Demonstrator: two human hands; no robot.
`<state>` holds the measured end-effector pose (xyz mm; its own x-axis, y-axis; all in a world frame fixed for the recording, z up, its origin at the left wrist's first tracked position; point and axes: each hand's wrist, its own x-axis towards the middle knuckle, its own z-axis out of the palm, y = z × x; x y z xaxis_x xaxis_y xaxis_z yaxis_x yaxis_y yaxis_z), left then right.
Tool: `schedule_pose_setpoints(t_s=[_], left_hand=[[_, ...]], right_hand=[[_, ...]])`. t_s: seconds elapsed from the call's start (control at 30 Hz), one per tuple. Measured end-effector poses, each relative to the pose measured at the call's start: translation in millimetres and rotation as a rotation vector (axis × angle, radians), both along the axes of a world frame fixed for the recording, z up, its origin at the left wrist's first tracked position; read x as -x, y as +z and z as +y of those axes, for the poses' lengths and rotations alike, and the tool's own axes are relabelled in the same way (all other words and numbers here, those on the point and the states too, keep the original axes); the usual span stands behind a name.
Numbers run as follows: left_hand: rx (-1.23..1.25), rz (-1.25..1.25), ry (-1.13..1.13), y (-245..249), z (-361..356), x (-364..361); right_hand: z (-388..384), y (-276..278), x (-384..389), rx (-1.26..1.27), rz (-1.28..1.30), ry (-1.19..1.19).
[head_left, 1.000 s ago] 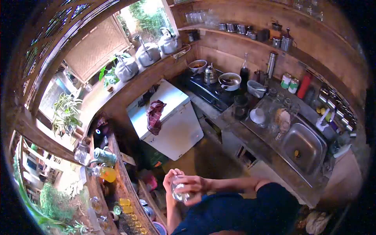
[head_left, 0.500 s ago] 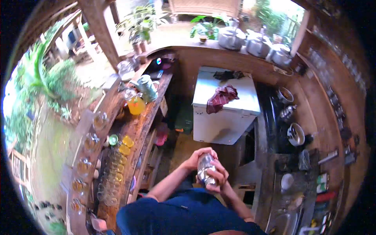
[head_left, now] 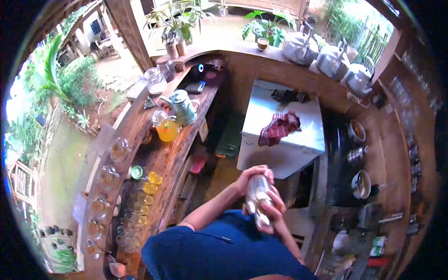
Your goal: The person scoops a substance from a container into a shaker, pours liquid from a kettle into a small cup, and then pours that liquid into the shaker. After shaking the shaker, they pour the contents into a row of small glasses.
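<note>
A silver metal cocktail shaker (head_left: 257, 189) is held tilted in front of my chest, slightly blurred. My left hand (head_left: 252, 175) is wrapped round its upper end. Lower down, the fingers of my right hand (head_left: 274, 208) curl round the shaker's other end. Both hands are closed on it, and parts of the shaker are hidden behind the fingers.
Left of me, a wooden counter (head_left: 172, 161) carries rows of small glasses (head_left: 135, 214), some with yellow liquid, and a jug of orange drink (head_left: 167, 129). Ahead stands a white chest freezer (head_left: 266, 156) with a red checked cloth (head_left: 281, 128). Metal kettles (head_left: 300, 46) line the back ledge.
Both hands and the shaker have shifted slightly to the right in view, still gripping together. The whole surroundings have also shifted to the right as the head moved.
</note>
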<state>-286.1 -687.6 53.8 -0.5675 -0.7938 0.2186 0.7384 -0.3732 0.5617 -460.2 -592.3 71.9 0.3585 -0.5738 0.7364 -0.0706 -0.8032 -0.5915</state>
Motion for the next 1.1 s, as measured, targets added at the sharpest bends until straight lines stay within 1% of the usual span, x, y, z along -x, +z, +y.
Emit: schedule_pose_setpoints(t_s=[0.03,0.07,0.1,0.13,0.17,0.2,0.23,0.27,0.3,0.33,0.37,0.4,0.43,0.47,0.5,0.53,0.57,0.6,0.63,0.67,0.7,0.73,0.77,0.8,0.87,0.93,0.97,1.0,1.03,1.07,1.1], left_hand=[[-0.106,0.005,0.029,-36.8,-12.4,-10.9],[-0.051,-0.034,-0.019,-26.3,-9.7,-13.6],[0.045,-0.079,-0.064,10.9,-28.8,-18.6],[0.270,-0.169,-0.093,52.5,-44.9,-21.3],[0.544,-0.225,-0.166,77.0,-78.0,-23.9],[0.361,-0.336,-0.275,95.5,-108.1,-26.6],[0.327,-0.354,-0.496,111.9,-142.5,-33.2],[0.300,-0.391,-0.710,128.8,-177.0,-39.8],[0.305,-0.313,-0.730,107.1,-183.3,-36.5],[0.308,-0.234,-0.752,85.2,-188.8,-32.9],[0.335,-0.215,-0.578,86.8,-172.6,-40.3],[0.367,-0.211,-0.393,89.7,-156.3,-47.9],[0.397,-0.224,-0.208,93.2,-140.5,-55.7],[0.468,-0.169,-0.089,62.8,-127.7,-60.7],[0.306,-0.077,-0.015,22.2,-122.1,-57.4],[0.065,-0.046,-0.003,-25.9,-128.8,-57.9],[-0.119,0.001,0.042,-66.3,-135.4,-67.4],[-0.025,-0.057,-0.004,-44.7,-130.7,-74.6],[0.096,-0.124,-0.050,-12.7,-145.1,-82.2],[0.255,-0.241,-0.034,33.6,-153.2,-81.5],[0.393,-0.264,-0.101,71.6,-168.5,-84.6],[0.399,-0.399,-0.106,94.1,-193.8,-89.8],[0.139,-0.624,-0.079,104.8,-223.2,-98.9],[0.089,-0.489,-0.245,91.1,-265.7,-99.4],[0.049,-0.539,-0.212,87.9,-262.6,-97.9],[0.326,-0.564,-0.018,108.9,-228.0,-104.0],[0.398,-0.425,-0.052,100.2,-201.1,-102.1],[0.388,-0.332,-0.002,78.9,-176.4,-98.0],[0.398,-0.235,0.047,50.5,-171.2,-96.1],[0.153,-0.177,0.028,5.7,-178.5,-93.0],[-0.115,-0.115,0.005,-30.0,-178.2,-89.4]], right_hand=[[-7.0,-4.6,-7.5,-0.065,-0.008,0.021],[-15.5,5.1,-6.0,-0.088,0.016,0.066],[-39.2,13.6,-4.2,0.088,0.064,0.056],[-65.5,31.2,3.4,0.314,0.160,0.064],[-95.5,44.1,10.0,0.475,0.250,0.081],[-142.3,54.4,12.0,0.562,0.346,0.097],[-205.0,65.5,9.4,0.453,0.505,0.163],[-213.2,53.8,4.9,0.798,0.562,0.138],[-221.2,41.7,0.5,1.152,0.549,0.089],[-214.2,48.0,-3.2,1.119,0.524,0.099],[-208.1,57.9,-5.0,1.050,0.507,0.090],[-193.6,56.4,-8.4,0.936,0.452,0.083],[-169.1,44.7,-12.8,0.766,0.365,0.067],[-149.6,27.1,-22.4,0.569,0.256,0.043],[-139.2,8.4,-36.2,0.348,0.137,0.016],[-136.4,-9.0,-53.0,0.184,0.050,0.000],[-141.9,-16.3,-68.6,0.114,0.028,-0.001],[-150.9,-9.2,-72.7,0.157,0.065,0.008],[-165.0,8.4,-66.3,0.345,0.139,0.022],[-178.8,30.0,-61.2,0.535,0.195,0.038],[-199.1,44.3,-57.4,0.653,0.218,0.076],[-233.6,56.5,-57.3,0.726,0.277,0.088],[-270.8,68.5,-56.6,0.754,0.353,0.082],[-306.0,73.8,-59.9,0.720,0.446,0.073],[-293.1,53.7,-49.8,0.636,0.475,0.106],[-294.2,69.6,-65.1,0.812,0.421,0.073],[-249.0,37.9,-56.9,0.652,0.328,0.051],[-204.0,6.5,-49.1,0.495,0.218,0.038],[-202.5,-5.1,-55.1,0.272,0.169,0.055],[-201.0,-16.8,-61.3,0.052,0.094,0.065],[-200.2,7.3,-80.3,0.023,0.106,0.086]])
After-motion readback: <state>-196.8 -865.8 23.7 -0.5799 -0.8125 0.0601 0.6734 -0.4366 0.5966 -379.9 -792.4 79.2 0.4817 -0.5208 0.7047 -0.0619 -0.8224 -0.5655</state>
